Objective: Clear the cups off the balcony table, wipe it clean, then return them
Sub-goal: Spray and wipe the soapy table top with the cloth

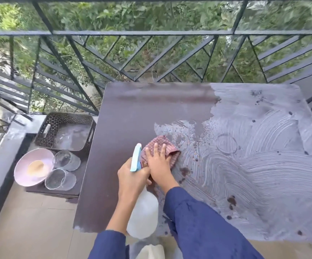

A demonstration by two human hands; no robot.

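Note:
The dark brown balcony table [132, 113] is clean on its left part and smeared with grey streaks and dark spots on its right part. My right hand [158, 163] lies flat on a red checked cloth [162, 144] near the table's middle. My left hand [132, 174] grips a white spray bottle [142, 217] with a blue trigger just left of the cloth. Two clear glass cups [66, 160] [60, 179] and a pink bowl [33, 168] stand on a low dark stand to the table's left.
A dark perforated basket [65, 131] sits behind the cups on the low stand. A black metal railing [151, 32] runs along the far side, with greenery beyond. Beige floor tiles [30, 221] lie at lower left. A ledge [2, 161] borders the left.

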